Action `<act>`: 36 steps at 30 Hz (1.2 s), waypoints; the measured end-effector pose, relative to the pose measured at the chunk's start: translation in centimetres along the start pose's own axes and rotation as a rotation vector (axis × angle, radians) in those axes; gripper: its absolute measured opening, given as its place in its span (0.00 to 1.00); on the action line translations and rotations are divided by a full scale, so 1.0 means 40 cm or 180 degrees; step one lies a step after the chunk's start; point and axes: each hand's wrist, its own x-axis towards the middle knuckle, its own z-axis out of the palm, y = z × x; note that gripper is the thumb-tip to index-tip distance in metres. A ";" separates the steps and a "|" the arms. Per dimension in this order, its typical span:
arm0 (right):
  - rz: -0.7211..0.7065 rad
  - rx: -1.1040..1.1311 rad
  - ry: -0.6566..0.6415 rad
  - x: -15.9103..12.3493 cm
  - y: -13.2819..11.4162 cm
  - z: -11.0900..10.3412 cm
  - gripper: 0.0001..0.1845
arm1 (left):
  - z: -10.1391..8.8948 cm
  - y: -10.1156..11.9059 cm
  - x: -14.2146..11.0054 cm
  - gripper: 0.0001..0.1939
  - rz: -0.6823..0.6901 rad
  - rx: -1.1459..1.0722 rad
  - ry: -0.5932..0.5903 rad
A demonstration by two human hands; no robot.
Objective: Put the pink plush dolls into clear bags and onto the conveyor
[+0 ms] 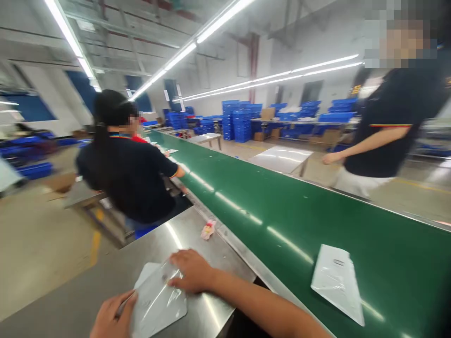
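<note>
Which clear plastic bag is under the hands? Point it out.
The plastic bag on the steel table, pressed flat by the right hand and gripped at its edge by the left hand. The other bag lies untouched on the green conveyor belt.

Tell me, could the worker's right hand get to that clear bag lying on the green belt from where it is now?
Probably yes. The right hand rests on a plastic bag on the steel table, and the bag on the belt lies alone on the green conveyor just beyond the table's edge, with nothing between them.

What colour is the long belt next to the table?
The conveyor belt is dark green, seen in the head view.
</note>
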 end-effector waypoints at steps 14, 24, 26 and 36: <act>0.0532 0.1511 -0.0122 -0.065 -0.011 -0.211 0.07 | -0.051 0.195 -0.101 0.32 0.0144 -0.2405 -0.0941; 0.1281 0.1234 0.0103 -0.025 0.109 -0.250 0.12 | 0.089 0.331 -0.115 0.26 -0.0775 -0.3303 -0.2143; 0.2062 0.0994 0.0517 0.004 0.193 -0.255 0.16 | 0.130 0.340 -0.118 0.27 -0.0987 -0.3519 -0.2001; 0.1919 0.1176 0.0667 0.044 0.241 -0.211 0.15 | 0.202 0.385 -0.100 0.24 -0.0388 -0.3484 -0.1624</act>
